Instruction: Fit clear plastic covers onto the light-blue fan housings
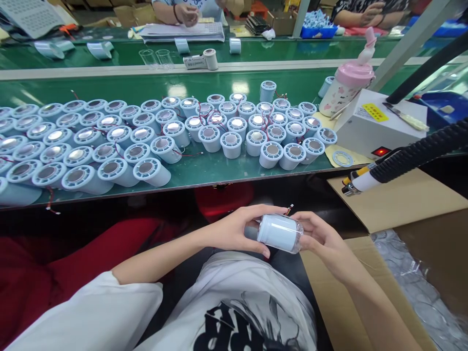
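Observation:
Above my lap, a light blue cylindrical housing (pixel 278 232) lies sideways between my hands. My left hand (pixel 243 225) is wrapped round its left end, where a dark grey part (pixel 251 232) shows. My right hand (pixel 325 239) grips a clear plastic sleeve (pixel 300 237) at the right end, which appears to surround the housing. A short wire lead with a small white connector (pixel 291 206) sticks up behind it. On the green bench (pixel 204 170) ahead, many similar blue housings (pixel 231 141) stand in rows, several with red and black wires.
To the right are a grey box with a lit red switch (pixel 380 151), a black corrugated hose (pixel 420 151) and a pink-lidded bottle (pixel 347 87). Below, an open carton (pixel 340 287) holds clear plastic sleeves (pixel 413 282). Co-workers' hands (pixel 186 14) show across the bench.

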`<state>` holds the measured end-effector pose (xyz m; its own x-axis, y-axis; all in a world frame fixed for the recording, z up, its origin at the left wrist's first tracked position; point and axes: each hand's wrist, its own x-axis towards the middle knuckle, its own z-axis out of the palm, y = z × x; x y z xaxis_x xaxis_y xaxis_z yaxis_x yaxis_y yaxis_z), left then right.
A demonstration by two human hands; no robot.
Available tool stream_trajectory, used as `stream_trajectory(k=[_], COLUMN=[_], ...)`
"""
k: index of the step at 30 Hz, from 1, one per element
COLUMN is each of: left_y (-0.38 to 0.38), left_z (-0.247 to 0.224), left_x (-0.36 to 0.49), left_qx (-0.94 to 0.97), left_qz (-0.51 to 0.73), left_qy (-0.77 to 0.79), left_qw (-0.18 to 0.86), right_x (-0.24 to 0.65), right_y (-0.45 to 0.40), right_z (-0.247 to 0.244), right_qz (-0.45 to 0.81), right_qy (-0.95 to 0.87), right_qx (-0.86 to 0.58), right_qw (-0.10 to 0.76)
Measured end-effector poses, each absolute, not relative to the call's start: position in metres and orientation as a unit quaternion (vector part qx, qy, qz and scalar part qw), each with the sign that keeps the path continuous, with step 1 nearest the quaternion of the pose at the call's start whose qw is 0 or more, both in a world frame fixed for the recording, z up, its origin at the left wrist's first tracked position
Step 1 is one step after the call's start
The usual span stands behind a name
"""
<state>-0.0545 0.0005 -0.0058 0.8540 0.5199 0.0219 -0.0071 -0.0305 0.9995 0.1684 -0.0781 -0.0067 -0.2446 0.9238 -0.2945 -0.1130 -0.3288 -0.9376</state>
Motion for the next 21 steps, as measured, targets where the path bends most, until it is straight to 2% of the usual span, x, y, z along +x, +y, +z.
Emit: stream_trajectory(k=[6, 14, 21], left_y=[0.0, -0.002, -0.003], left_z=[-0.005, -0.003, -0.003], left_x=[-0.054, -0.056, -0.057], left_qx=[0.7, 0.691, 0.712], left_qz=[0.209, 0.201, 0.206], left_qy=[0.181, 0.191, 0.182], left_qw=[0.658, 0.667, 0.647], right_x=[0.165, 0.164, 0.157], right_y=[-0.078, -0.081, -0.081], right_z=[-0.011, -0.015, -0.013], right_qz=[0.684, 0.689, 0.703], right_qy=[-0.375, -0.352, -0.338], right_qx=[-0.475, -0.511, -0.494], right_qw=[0.408, 0.374, 0.384])
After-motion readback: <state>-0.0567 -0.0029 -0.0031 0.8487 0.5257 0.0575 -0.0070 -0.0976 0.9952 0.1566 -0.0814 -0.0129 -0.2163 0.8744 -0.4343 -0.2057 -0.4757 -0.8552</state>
